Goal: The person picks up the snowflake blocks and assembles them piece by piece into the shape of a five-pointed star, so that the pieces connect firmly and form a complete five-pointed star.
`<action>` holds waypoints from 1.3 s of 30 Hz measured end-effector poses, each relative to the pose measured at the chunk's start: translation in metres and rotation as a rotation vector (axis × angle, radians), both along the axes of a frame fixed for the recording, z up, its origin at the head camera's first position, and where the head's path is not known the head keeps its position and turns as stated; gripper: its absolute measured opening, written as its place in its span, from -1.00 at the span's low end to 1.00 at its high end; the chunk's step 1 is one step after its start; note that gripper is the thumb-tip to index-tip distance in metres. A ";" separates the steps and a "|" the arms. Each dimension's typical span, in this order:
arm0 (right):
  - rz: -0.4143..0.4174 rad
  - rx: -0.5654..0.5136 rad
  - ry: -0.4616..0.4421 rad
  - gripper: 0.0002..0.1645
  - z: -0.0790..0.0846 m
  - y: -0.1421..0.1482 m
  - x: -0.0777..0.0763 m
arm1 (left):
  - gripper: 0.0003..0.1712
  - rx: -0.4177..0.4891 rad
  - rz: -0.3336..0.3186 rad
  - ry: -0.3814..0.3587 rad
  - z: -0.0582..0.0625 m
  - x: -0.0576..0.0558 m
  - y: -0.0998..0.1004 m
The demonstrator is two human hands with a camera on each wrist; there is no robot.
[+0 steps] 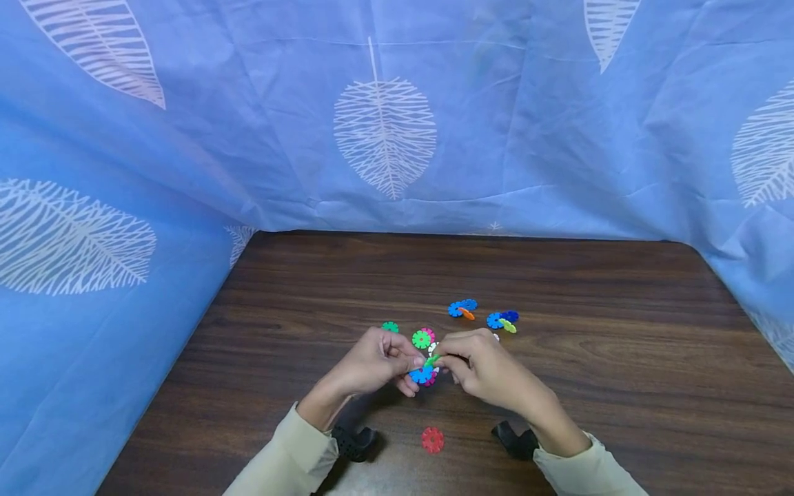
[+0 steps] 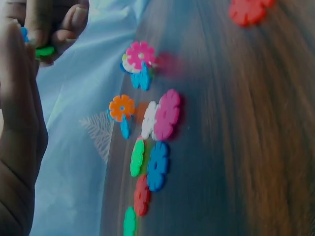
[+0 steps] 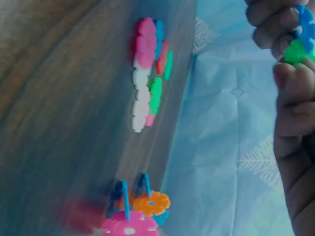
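Note:
In the head view my left hand pinches a blue notched disc between thumb and fingers. Opposite it, my right hand holds a light green notched disc by its edge. The two discs meet at an angle; fingers hide whether their slots are joined. Both pieces show in the right wrist view, the blue disc standing against the green disc. Beneath the hands, loose discs lie on the table, among them a pink disc and a blue disc in the left wrist view.
Two joined clusters lie farther back: one blue and orange, one blue and yellow-green in the head view. A red disc lies nearer the front. Green discs sit beyond the hands. Blue leaf-patterned cloth surrounds the wooden table.

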State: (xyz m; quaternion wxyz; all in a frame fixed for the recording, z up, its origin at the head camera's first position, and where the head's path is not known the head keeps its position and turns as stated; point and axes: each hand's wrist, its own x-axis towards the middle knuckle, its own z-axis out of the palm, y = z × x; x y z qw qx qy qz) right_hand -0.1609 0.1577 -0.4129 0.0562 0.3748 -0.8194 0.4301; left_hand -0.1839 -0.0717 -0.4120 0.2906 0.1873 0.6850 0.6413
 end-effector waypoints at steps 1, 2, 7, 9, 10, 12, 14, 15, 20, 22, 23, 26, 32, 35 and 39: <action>-0.002 0.016 -0.031 -0.77 0.001 0.000 0.001 | -0.87 0.004 -0.002 -0.001 0.000 0.000 -0.001; -0.003 0.030 -0.068 -0.81 0.003 0.000 0.002 | -0.87 0.008 -0.006 0.002 0.000 0.000 -0.002; -0.065 0.128 -0.253 -0.68 0.010 0.006 0.003 | -0.83 0.045 -0.022 0.015 0.004 -0.004 -0.010; -0.101 0.208 -0.275 -0.67 0.007 0.006 0.001 | -0.83 0.079 -0.011 -0.001 0.007 -0.006 -0.013; -0.113 0.259 -0.277 -0.64 0.005 0.004 0.000 | -0.83 0.093 -0.003 -0.012 0.009 -0.007 -0.015; -0.109 0.362 -0.276 -0.65 0.000 -0.004 -0.002 | -0.85 0.112 0.013 -0.030 0.011 -0.007 -0.018; -0.097 0.453 -0.284 -0.71 -0.007 -0.014 -0.004 | -0.86 0.116 0.023 -0.041 0.012 -0.007 -0.019; -0.101 0.487 -0.289 -0.71 -0.009 -0.019 -0.004 | -0.86 0.116 0.023 -0.040 0.011 -0.007 -0.020; -0.179 0.581 -0.327 -0.66 -0.019 -0.031 -0.006 | -0.85 0.121 0.010 -0.042 0.010 -0.006 -0.018; -0.184 0.574 -0.353 -0.64 -0.019 -0.030 -0.005 | -0.85 0.120 0.011 -0.043 0.010 -0.006 -0.018; -0.174 0.560 -0.360 -0.65 -0.019 -0.028 -0.005 | -0.85 0.117 0.015 -0.043 0.010 -0.006 -0.018; -0.118 0.479 -0.366 -0.71 -0.018 -0.020 -0.004 | -0.86 0.096 0.024 -0.043 0.009 -0.006 -0.017; -0.111 0.136 -0.202 -0.81 -0.010 -0.002 0.002 | -0.85 0.059 0.029 -0.028 0.008 -0.009 -0.014; -0.129 0.006 -0.076 -0.84 -0.005 0.001 0.005 | -0.86 0.057 0.028 -0.028 0.007 -0.010 -0.012; -0.085 -0.057 -0.019 -0.85 -0.002 0.002 0.007 | -0.86 0.064 0.022 -0.049 0.005 -0.010 -0.009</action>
